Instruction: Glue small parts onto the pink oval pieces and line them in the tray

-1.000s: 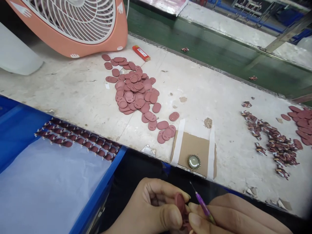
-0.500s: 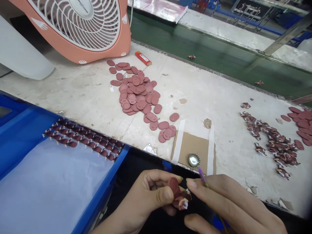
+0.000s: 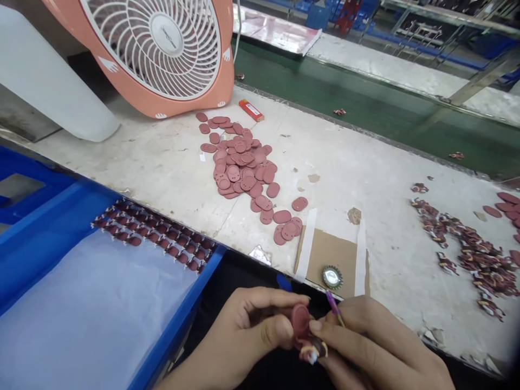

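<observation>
Scuffed and pale, one bench (image 3: 394, 216) slants across the view. At its near edge, the left hand (image 3: 244, 333) pinches one reddish oval disc (image 3: 301, 319) between its fingers, one small brown figure (image 3: 314, 349) at the disc's lower end. The right hand (image 3: 377, 341) has its fingers curled narrowly around one purple tool (image 3: 333, 306), fingertips against the held disc and figure; the tool's ends cannot be made out. Just beyond lies one bottle cap (image 3: 332, 277) on one cardboard piece (image 3: 331, 249) with two tape strips (image 3: 307, 244). Farther out are two disc groups, one central (image 3: 246, 170), one cut off at right (image 3: 507, 207), and one figure heap (image 3: 487, 260), all too overlapped to count. One tray (image 3: 44, 233), cut off at left, holds rows of small pieces (image 3: 154, 235), too tiny to count surely. Three bits (image 3: 339, 111) dot the green strip (image 3: 385, 108); one fan (image 3: 166, 35) is cropped above.
</observation>
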